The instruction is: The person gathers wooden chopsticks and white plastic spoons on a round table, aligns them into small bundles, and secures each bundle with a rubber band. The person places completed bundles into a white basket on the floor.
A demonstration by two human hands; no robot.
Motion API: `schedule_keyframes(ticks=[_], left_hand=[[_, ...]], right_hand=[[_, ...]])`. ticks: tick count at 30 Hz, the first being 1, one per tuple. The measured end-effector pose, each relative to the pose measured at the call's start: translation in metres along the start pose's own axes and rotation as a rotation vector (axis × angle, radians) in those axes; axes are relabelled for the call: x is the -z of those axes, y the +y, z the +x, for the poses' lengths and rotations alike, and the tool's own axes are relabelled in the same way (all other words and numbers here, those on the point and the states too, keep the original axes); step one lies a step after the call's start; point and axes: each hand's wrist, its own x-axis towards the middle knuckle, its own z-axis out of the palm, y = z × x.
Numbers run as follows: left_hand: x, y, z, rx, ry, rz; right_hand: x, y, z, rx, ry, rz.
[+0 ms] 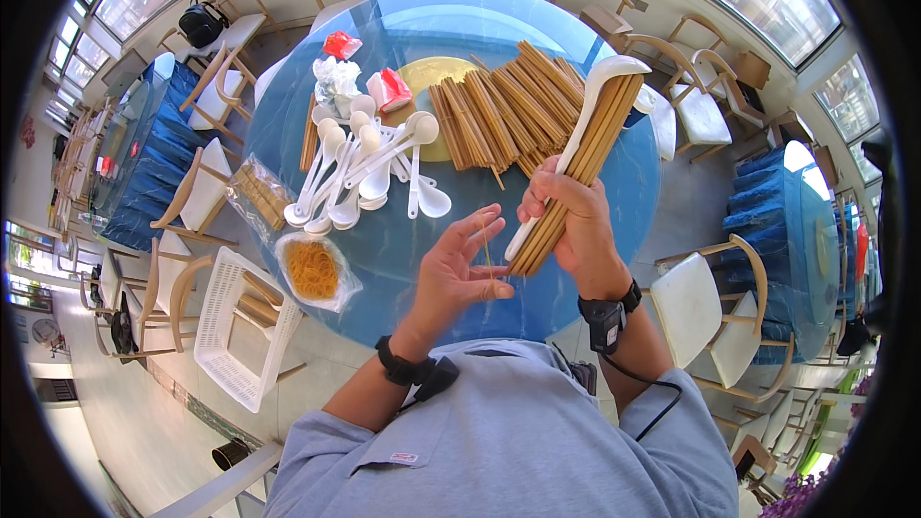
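Note:
My right hand point(581, 230) grips a thick bundle of wooden chopsticks point(597, 155) with a white long-handled spoon point(583, 117) lying along its left side. The bundle tilts up to the right, with the spoon's bowl at its top. Just left of the bundle's lower end is my left hand point(456, 264). A thin yellowish rubber band point(486, 242) is stretched between its thumb and fingers, apart from the chopsticks. On the round blue table, several white spoons point(369, 163) lie in a loose heap, and a large pile of chopsticks point(508, 110) sits behind my hands.
A clear bag of rubber bands point(313, 269) and a wrapped pack of chopsticks point(259, 192) lie at the table's left edge. Red and white packets point(389, 90) are farther back. A white basket point(230, 364) holding bundles stands at the left. Chairs point(687, 318) surround the table.

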Motion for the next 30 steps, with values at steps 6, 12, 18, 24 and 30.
schedule_keyframes(ticks=[6,12,18,24,30], left_hand=[[-0.021,0.000,0.006,-0.063,-0.054,0.196],[-0.023,-0.015,0.022,-0.289,-0.018,0.203],[0.007,-0.021,0.036,-0.157,-0.113,0.344],[0.038,0.014,0.066,-0.132,0.029,0.294],[0.042,0.022,0.065,-0.051,0.256,0.276]], right_hand=[[-0.008,0.018,0.003,0.072,0.073,0.191],[-0.006,0.027,0.007,-0.056,0.133,0.575],[0.002,0.049,-0.013,-0.194,0.168,0.597],[0.020,0.063,-0.033,-0.512,0.168,0.490],[0.024,0.045,-0.037,-0.303,0.150,-0.090]])
